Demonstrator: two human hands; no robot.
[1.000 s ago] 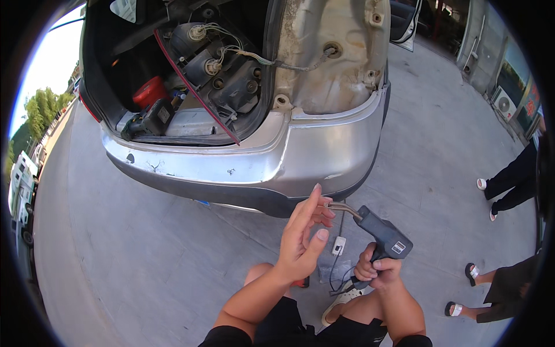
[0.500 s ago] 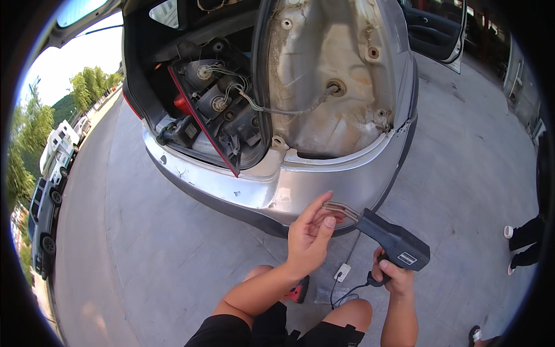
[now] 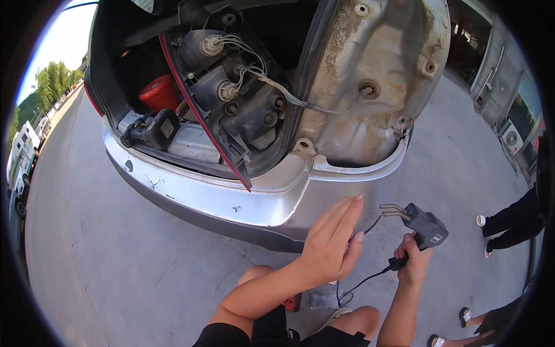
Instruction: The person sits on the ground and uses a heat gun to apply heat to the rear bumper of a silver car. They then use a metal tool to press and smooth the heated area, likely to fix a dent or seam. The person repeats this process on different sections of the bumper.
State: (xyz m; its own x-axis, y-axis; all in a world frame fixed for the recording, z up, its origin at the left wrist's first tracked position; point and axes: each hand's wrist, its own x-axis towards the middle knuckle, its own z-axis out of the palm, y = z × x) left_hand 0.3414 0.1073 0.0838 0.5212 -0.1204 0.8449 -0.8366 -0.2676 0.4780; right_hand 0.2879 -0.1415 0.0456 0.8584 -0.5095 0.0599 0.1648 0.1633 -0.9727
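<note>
My right hand [image 3: 411, 260] grips the handle of a black pistol-shaped hot stapler [image 3: 426, 226]. Two bent metal prongs [image 3: 394, 211] stick out of its front toward the left, and a black cord hangs from the grip. My left hand [image 3: 335, 243] is raised just left of the prongs, its fingers stretched out and held close together, apart from the tool. Beyond both hands lies the silver rear bumper [image 3: 260, 205] of a car. A detached tail light [image 3: 231, 95] leans in the open trunk, back side toward me, its wires [image 3: 283, 92] running to the bare lamp recess [image 3: 370, 124].
In the trunk sit a red round container [image 3: 161, 93] and a black power-tool-like item [image 3: 159, 128]. The cord [image 3: 361, 283] trails over the concrete by my knees, near a clear plastic bag [image 3: 324, 299]. People's legs [image 3: 511, 222] stand at the right. An outdoor air-conditioner unit [image 3: 511, 136] is by the wall.
The hot stapler has moved right and slightly up, and has turned. My left hand has shifted right, its fingers now straighter and away from the prongs. My view has come nearer the car.
</note>
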